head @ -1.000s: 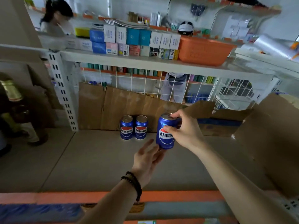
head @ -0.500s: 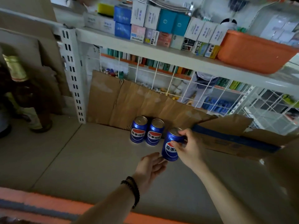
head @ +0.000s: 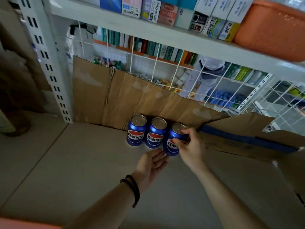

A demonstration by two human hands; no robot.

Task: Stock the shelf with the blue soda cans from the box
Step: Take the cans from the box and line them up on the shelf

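My right hand (head: pixel 189 146) grips the third blue soda can (head: pixel 173 140) beside two already standing on the shelf (head: pixel 74 162), left hand (head: pixel 151 166) relaxed near its base; the box (head: pixel 247 138) likely holds more

One view only, head-worn, wide-angle; nothing to share with a second view. Looks forward and steeply down onto the grey shelf (head: pixel 69 171) from its front edge toward the back. Close range: both forearms enter from the bottom edge of frame, hands reach mid-frame. Back edge of the shelf, lined with cardboard (head: pixel 115 96), sits just above centre. Upper shelf (head: pixel 148 32) crosses the top, tilted down to the right. Slotted upright (head: pixel 47 63) stands at the back left corner. Straight lines bow near the edges.
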